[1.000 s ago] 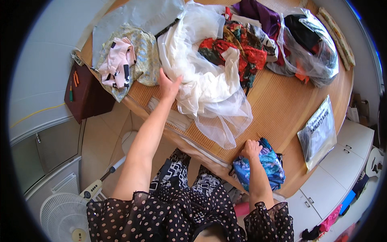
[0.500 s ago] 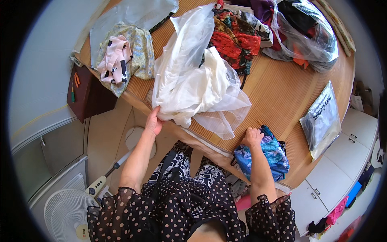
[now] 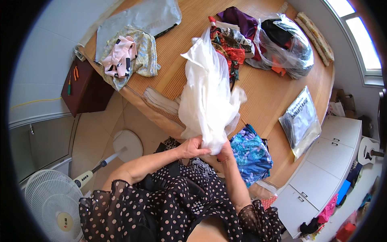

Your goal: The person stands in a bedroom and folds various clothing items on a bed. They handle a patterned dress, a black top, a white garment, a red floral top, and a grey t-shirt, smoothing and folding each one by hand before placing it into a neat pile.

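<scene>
A white sheer cloth (image 3: pixel 205 97) stretches from the middle of the table down over its near edge, gathered into a bunch at the end closest to me. On the left of that bunch, my left hand (image 3: pixel 192 147) is closed with its thumb along the fabric. My right hand (image 3: pixel 225 152) grips the same bunch from the right, its fingers partly hidden by the cloth. Just beyond my right wrist lies a crumpled blue floral cloth (image 3: pixel 250 155) at the table's near edge.
The wooden table (image 3: pixel 266 109) also holds pink and pale patterned cloths (image 3: pixel 120 56), a red floral cloth (image 3: pixel 233 56), a clear bag of clothes (image 3: pixel 296 60) and a flat plastic garment packet (image 3: pixel 301 121). A fan (image 3: pixel 54 205) stands lower left. White cabinets (image 3: pixel 318 169) line the right.
Both hands have come together on the white cloth, which is now gathered and pulled toward me. My right hand has left the blue floral cloth. The view has shifted somewhat.
</scene>
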{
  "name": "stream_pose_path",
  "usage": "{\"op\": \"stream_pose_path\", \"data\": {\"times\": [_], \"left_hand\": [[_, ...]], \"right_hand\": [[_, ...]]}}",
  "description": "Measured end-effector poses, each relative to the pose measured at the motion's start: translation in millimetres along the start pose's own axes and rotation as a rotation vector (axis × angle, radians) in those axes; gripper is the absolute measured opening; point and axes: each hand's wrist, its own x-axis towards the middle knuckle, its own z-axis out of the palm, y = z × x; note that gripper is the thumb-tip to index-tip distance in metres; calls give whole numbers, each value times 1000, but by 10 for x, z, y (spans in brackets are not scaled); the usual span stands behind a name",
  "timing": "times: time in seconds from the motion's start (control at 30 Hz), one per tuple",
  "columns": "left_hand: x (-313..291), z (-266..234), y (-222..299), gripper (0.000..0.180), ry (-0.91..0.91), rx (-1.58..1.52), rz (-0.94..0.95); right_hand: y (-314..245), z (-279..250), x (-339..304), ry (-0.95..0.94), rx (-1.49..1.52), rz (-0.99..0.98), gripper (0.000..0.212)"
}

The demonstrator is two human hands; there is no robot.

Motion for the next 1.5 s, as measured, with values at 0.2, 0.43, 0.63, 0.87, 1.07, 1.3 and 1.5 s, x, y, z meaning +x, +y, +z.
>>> {"op": "stream_pose_path", "data": {"times": [0.2, 0.43, 0.63, 0.87, 1.07, 1.3, 1.5], "left_hand": [[-89, -216, -206, 30, 47, 121, -164], [695, -787, -146, 28, 620, 555, 306], [1420, -984, -33, 37, 388, 1223, 200], [1466, -1116, 64, 18, 211, 1220, 206], [792, -1783, 1872, 13, 855, 1116, 701], [102, -1493, 2004, 19, 500, 1155, 867], [-570, -1247, 420, 13, 55, 1039, 214]], "right_hand": [[-10, -657, -1082, 273, 78, -98, 26], [-121, -1023, -2287, 438, 48, -221, 13], [-496, -981, -3083, 506, -25, -415, 11], [-1189, -1144, -3832, 597, -48, -974, 34], [-1431, -1534, -3483, 453, 8, -1032, 18], [-1453, -1724, -3436, 531, 144, -1033, 15], [-818, -2087, -3856, 771, 19, -706, 12]]}}
